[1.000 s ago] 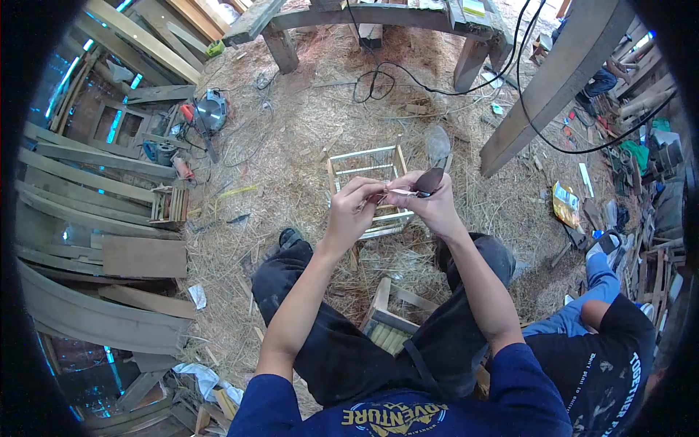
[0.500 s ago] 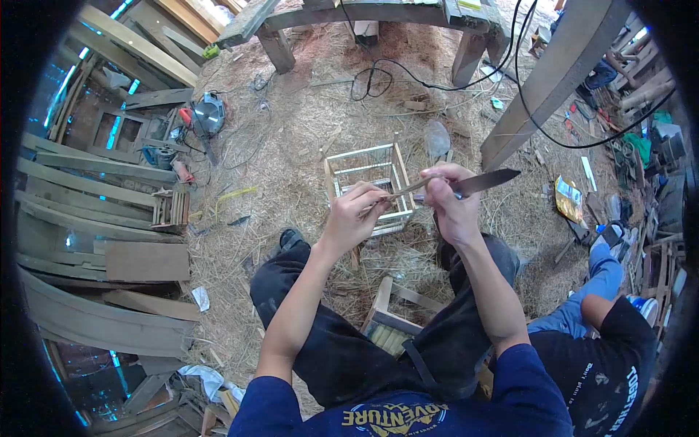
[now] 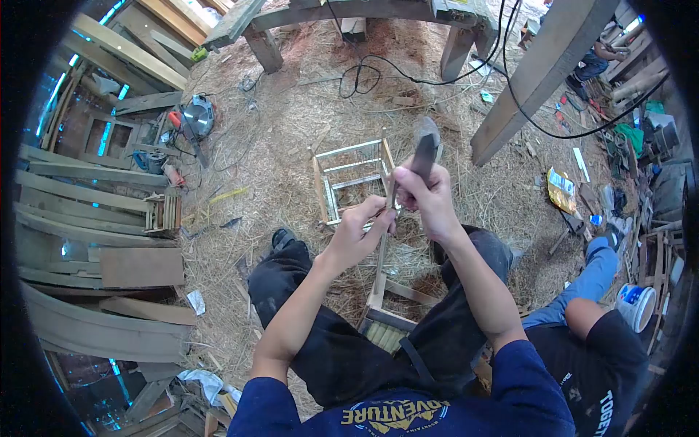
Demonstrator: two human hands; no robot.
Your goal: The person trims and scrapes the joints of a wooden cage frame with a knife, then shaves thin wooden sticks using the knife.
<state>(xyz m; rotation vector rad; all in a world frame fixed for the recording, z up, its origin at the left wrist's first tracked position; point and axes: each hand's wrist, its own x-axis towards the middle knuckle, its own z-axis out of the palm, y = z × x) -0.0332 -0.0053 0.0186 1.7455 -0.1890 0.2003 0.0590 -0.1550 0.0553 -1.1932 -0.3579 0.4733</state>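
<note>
Left hand [image 3: 362, 231] pinches a thin strip [image 3: 392, 191] between thumb and fingers; the right hand [image 3: 428, 200], just beside it, is curled round a knife [image 3: 424, 156]. The strip is between the two hands, above the floor [image 3: 284, 146], its upper end at the right hand. The knife's dark blade points toward the far side, its handle hidden by the fingers. Beyond the left hand stands a slatted frame [image 3: 349, 148]. Nearer, between the person's legs, is a box [image 3: 393, 317] with pale rods [image 3: 381, 335] in it. Farther right are a packet [image 3: 561, 191] on the floor and a leaning post [image 3: 540, 80]; at near right another person [image 3: 582, 364] sits beside a white tub [image 3: 636, 307]. On the far side stands a bench [image 3: 306, 16]; at far left lies a saw [image 3: 198, 115], near stacked planks [image 3: 95, 189].
</note>
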